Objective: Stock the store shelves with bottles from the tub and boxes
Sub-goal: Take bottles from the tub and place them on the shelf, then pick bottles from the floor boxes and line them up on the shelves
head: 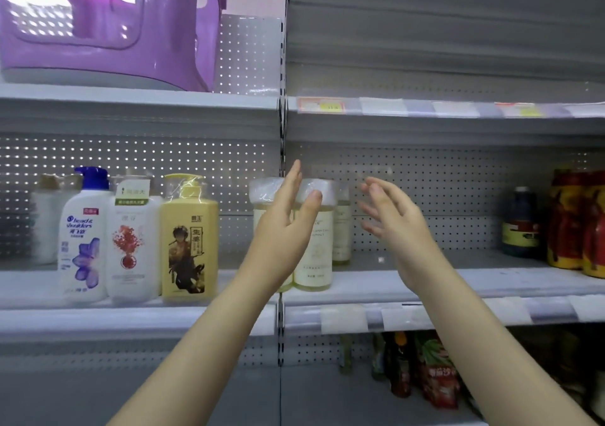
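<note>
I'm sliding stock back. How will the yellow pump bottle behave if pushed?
The yellow pump bottle looks tall and flat-based: probably slides if pushed low, may tip if pushed high. The film over its pump is likely slippery.

"head & shoulders" on white blue-capped bottle (83, 235); "生姜" on yellow bottle (189, 239).

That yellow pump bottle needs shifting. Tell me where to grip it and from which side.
Grip the yellow pump bottle by its body below the shoulder, from the front-right: that side is free, the white bottle crowds its left, and the film-wrapped pump is a poor hold.
</note>
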`<state>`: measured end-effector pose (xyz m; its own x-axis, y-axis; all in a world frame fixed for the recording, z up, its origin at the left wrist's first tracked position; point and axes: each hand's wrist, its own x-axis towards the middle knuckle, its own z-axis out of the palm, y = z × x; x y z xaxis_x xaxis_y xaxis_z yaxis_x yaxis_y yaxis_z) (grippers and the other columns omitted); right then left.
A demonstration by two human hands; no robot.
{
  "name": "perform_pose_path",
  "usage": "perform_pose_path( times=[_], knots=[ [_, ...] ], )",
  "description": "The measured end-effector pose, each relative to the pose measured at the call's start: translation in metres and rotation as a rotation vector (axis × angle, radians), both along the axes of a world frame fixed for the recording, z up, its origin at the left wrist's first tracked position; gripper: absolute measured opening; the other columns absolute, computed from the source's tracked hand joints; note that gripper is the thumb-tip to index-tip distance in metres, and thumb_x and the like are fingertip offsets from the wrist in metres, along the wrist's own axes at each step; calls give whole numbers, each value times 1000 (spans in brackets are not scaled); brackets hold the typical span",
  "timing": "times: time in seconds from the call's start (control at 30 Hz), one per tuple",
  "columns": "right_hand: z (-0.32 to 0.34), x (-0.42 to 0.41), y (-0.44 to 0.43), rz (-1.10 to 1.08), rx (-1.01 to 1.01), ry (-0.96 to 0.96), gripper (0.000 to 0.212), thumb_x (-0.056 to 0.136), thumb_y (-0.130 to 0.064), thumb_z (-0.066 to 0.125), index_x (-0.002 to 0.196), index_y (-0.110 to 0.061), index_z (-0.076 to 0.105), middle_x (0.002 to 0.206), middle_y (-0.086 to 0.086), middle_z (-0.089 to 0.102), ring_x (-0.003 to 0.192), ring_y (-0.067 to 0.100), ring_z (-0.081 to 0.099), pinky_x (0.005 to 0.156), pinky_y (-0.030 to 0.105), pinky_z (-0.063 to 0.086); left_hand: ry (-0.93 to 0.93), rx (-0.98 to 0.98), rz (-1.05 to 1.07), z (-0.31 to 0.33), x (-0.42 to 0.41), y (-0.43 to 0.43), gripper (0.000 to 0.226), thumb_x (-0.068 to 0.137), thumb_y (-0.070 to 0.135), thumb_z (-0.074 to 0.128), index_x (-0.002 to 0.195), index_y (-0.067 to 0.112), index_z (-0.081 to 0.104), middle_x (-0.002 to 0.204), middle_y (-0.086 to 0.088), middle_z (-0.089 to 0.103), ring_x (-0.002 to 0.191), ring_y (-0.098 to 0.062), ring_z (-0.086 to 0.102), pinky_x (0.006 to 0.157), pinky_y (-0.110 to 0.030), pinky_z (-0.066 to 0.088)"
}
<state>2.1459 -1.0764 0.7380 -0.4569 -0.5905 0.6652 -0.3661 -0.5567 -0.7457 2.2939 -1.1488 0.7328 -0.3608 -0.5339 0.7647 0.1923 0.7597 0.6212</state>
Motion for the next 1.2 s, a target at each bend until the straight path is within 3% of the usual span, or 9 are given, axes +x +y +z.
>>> perform_pose_path(
  times=[0.13, 0.2, 0.4, 0.53, 0.7, 0.9, 1.1, 1.2],
  knots=[
    [-25, -7, 23, 69, -34, -114, 33, 98, -38, 47, 128, -28, 57, 123, -15, 64, 114, 3, 60, 96, 27, 49, 52, 95, -45, -43, 10, 31, 66, 84, 55, 43, 147, 44, 28, 149, 29, 34, 129, 19, 33, 93, 2, 33],
    [-42, -10, 34, 107, -49, -150, 31, 98, -39, 46, 125, -29, 57, 118, -18, 67, 111, 0, 62, 95, 26, 49, 68, 125, -54, -63, 7, 44, 63, 83, 53, 45, 144, 44, 32, 148, 28, 37, 125, 23, 35, 89, 6, 31],
    [-114, -25, 59, 216, 38, -288, 32, 100, -40, 43, 127, -27, 58, 123, -15, 66, 117, 4, 60, 100, 30, 47, 128, 286, -39, -120, -16, 85, 44, 91, 50, 49, 135, 45, 41, 145, 22, 45, 131, 9, 41, 109, -21, 34],
    [-173, -35, 79, 286, 186, -379, 23, 102, -34, 42, 116, -31, 60, 123, -11, 66, 118, 8, 60, 102, 32, 47, 120, 440, 33, -172, -28, 118, 37, 91, 41, 46, 129, 44, 47, 143, 19, 49, 130, 7, 44, 109, -22, 35],
    [-248, -35, 110, 369, 396, -464, 24, 103, -32, 41, 117, -31, 60, 120, -14, 68, 116, 5, 61, 101, 30, 47, 61, 590, 199, -242, -20, 163, 45, 85, 54, 49, 130, 45, 49, 142, 21, 50, 133, 4, 42, 114, -31, 31],
    [-304, -6, 119, 551, 578, -567, 25, 104, -29, 40, 115, -27, 62, 118, -11, 70, 113, 7, 63, 102, 30, 47, 34, 750, 437, -300, 18, 213, 44, 90, 50, 49, 133, 43, 48, 140, 26, 49, 133, 6, 40, 117, -35, 29],
    [-328, 29, 117, 659, 721, -619, 27, 104, -27, 40, 119, -24, 61, 120, -10, 68, 115, 8, 62, 98, 27, 48, 110, 886, 616, -329, 66, 243, 43, 89, 58, 54, 130, 43, 54, 138, 23, 53, 132, 2, 43, 100, -17, 44],
    [-338, 52, 119, 682, 761, -600, 28, 104, -28, 40, 122, -24, 61, 118, -11, 69, 115, 8, 62, 101, 29, 46, 89, 884, 685, -339, 92, 253, 62, 80, 63, 48, 137, 39, 50, 139, 24, 52, 133, 3, 43, 113, -34, 32]
  ],
)
